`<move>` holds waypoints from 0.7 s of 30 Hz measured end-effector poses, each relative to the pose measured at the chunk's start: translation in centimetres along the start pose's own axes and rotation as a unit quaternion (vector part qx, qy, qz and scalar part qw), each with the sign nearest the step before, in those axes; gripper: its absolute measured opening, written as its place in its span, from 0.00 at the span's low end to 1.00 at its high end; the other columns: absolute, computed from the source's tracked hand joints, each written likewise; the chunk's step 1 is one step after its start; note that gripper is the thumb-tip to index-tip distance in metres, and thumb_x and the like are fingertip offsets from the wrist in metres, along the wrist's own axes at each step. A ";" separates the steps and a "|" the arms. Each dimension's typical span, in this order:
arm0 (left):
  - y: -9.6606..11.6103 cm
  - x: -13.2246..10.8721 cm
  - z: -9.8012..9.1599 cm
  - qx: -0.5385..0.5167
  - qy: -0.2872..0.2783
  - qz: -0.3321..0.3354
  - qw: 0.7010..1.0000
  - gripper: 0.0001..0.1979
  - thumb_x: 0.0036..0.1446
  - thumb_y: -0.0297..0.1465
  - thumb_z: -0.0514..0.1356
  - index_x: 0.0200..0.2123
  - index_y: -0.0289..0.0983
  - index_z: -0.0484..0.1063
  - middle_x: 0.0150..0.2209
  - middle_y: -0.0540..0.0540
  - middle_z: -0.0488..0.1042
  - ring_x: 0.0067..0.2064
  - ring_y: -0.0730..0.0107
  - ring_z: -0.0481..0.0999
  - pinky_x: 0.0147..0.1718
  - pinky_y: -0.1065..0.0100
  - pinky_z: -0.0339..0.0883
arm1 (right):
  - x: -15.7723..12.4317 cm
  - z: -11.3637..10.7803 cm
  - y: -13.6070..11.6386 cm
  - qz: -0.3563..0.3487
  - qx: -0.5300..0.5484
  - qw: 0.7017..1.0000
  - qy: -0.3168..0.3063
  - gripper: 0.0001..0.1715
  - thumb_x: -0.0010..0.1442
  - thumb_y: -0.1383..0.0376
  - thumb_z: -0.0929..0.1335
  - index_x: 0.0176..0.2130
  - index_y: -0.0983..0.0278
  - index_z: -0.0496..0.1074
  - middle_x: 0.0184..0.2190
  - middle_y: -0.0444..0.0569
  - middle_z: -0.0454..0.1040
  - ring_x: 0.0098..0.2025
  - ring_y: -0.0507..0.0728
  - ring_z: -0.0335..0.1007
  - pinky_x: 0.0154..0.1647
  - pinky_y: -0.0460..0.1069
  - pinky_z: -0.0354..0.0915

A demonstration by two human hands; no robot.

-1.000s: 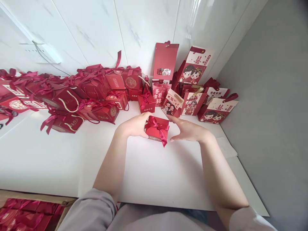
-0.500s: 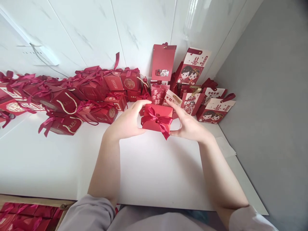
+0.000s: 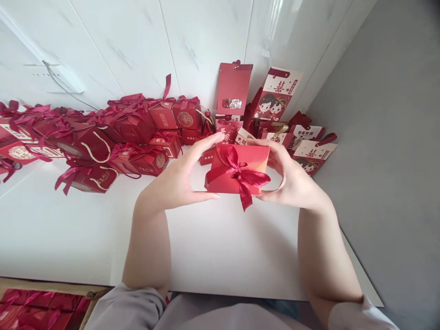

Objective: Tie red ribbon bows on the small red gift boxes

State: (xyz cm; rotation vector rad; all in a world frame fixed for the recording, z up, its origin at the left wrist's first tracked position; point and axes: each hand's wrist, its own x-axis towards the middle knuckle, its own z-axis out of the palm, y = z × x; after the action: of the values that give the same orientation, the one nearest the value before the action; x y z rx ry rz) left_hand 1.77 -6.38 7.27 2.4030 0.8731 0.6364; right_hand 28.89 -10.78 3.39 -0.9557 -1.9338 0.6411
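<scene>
A red gift box (image 3: 256, 158) with a dark red satin ribbon bow (image 3: 237, 174) on top is held up above the white table (image 3: 223, 247). My left hand (image 3: 182, 176) grips its left side, fingers at the far edge and thumb along the near edge. On the other side my right hand (image 3: 292, 176) grips it the same way, thumb at the near right corner. Both hands are curved round the box, with gaps between the palms and its sides. The box's underside is hidden from me.
Along the wall at left stand stacked red gift boxes (image 3: 132, 128) with ribbons and rope handles. Behind my hands are upright red and white printed boxes (image 3: 275, 94). A cardboard carton (image 3: 68, 288) with more red boxes sits at lower left. A grey wall (image 3: 388, 160) bounds the right.
Both hands have brought the red gift box closer to me, so it looks larger and sits slightly further right. The boxes along the wall stay where they were.
</scene>
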 end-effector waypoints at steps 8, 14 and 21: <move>-0.1 0.0 -0.2 -0.029 -0.008 -0.026 0.999 0.53 0.45 0.44 0.72 0.70 0.47 0.49 0.70 0.44 0.57 0.68 0.46 0.62 0.65 0.53 0.62 | -0.7 -0.5 -1.1 -0.022 0.052 0.998 -0.040 0.60 0.50 0.66 0.77 0.70 0.48 0.47 0.71 0.47 0.52 0.70 0.69 0.53 0.69 0.65 0.58; -1.2 0.5 0.1 -0.113 -0.029 -0.073 0.990 0.51 0.42 0.48 0.73 0.67 0.46 0.56 0.66 0.43 0.64 0.65 0.45 0.65 0.64 0.53 0.63 | 0.2 -0.1 0.2 0.057 0.128 0.989 -0.042 0.56 0.53 0.51 0.77 0.70 0.49 0.50 0.71 0.46 0.52 0.71 0.68 0.50 0.69 0.64 0.57; -3.8 2.9 3.1 -0.312 -0.048 -0.268 0.910 0.35 0.59 0.59 0.51 0.62 0.48 0.66 0.61 0.44 0.72 0.56 0.49 0.75 0.48 0.54 0.76 | 1.7 2.3 3.3 0.254 0.304 0.917 -0.044 0.38 0.67 0.40 0.58 0.70 0.48 0.51 0.66 0.50 0.63 0.64 0.68 0.65 0.52 0.64 0.75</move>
State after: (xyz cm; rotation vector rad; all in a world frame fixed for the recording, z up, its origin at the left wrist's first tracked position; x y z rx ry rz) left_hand 3.85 -2.77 3.37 1.5198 1.0360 0.4758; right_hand 27.51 -7.68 0.65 -1.0224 -1.3945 1.5035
